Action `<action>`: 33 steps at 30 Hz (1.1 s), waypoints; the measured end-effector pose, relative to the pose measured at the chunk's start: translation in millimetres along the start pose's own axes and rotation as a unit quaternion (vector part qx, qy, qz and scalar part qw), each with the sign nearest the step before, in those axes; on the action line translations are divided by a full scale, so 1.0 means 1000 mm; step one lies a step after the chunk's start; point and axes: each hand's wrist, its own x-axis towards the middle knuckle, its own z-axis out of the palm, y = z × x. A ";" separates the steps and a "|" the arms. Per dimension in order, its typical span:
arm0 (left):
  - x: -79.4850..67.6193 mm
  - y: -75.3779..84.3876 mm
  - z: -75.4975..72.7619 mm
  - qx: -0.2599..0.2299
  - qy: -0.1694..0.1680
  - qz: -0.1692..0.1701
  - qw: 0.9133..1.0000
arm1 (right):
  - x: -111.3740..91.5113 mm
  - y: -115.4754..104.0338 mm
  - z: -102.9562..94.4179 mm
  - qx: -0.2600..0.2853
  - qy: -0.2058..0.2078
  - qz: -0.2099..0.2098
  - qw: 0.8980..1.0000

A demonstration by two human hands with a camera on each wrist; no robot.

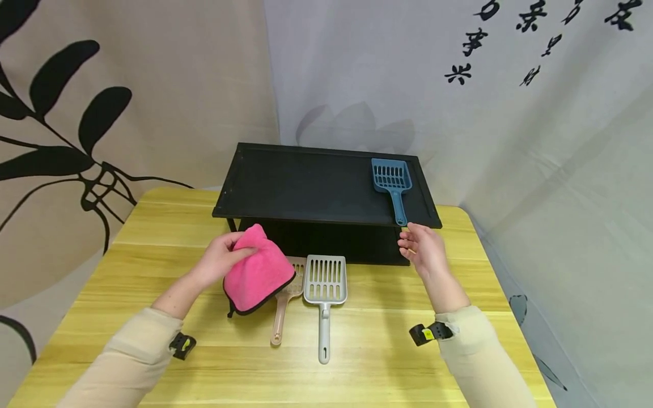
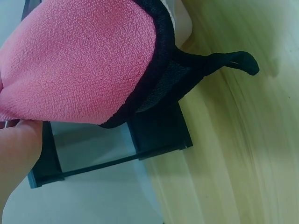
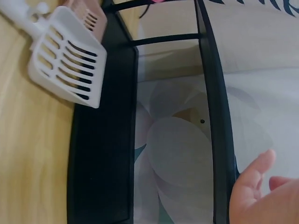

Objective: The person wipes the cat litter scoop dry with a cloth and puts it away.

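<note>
My left hand [image 1: 219,259] pinches a pink cleaning cloth [image 1: 259,272] with black edging, which hangs down and covers part of a beige litter scoop [image 1: 279,318]. A black hanging loop [image 2: 240,60] shows on the cloth in the left wrist view. On the upper board of a black two-tier shelf [image 1: 301,184], at its right side, lies a blue litter scoop [image 1: 391,177], handle toward the front. Close by the end of that handle is my right hand [image 1: 424,249], its fingers loosely bent and nothing seen in them. Whether a fingertip touches the handle cannot be made out.
A grey-white litter scoop [image 1: 325,283] lies beside the beige one, its head near the front of the shelf's lower board [image 3: 100,163]. All stand on a yellow wood-grain table [image 1: 377,351]. Behind hangs a patterned cloth backdrop [image 1: 357,68].
</note>
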 end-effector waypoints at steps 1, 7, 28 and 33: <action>0.000 0.000 -0.001 0.002 0.002 0.000 1.000 | -0.001 0.003 -0.001 -0.013 -0.002 -0.003 1.000; 0.001 -0.004 -0.005 0.009 0.016 -0.004 1.000 | -0.010 0.035 -0.002 -0.135 -0.066 -0.011 0.989; 0.002 -0.010 -0.005 0.003 0.027 -0.012 1.000 | -0.020 0.179 0.033 -0.478 -0.191 -0.048 0.856; 0.001 -0.010 -0.004 0.002 0.026 -0.012 1.000 | -0.023 0.184 0.043 -0.533 -0.149 -0.068 0.830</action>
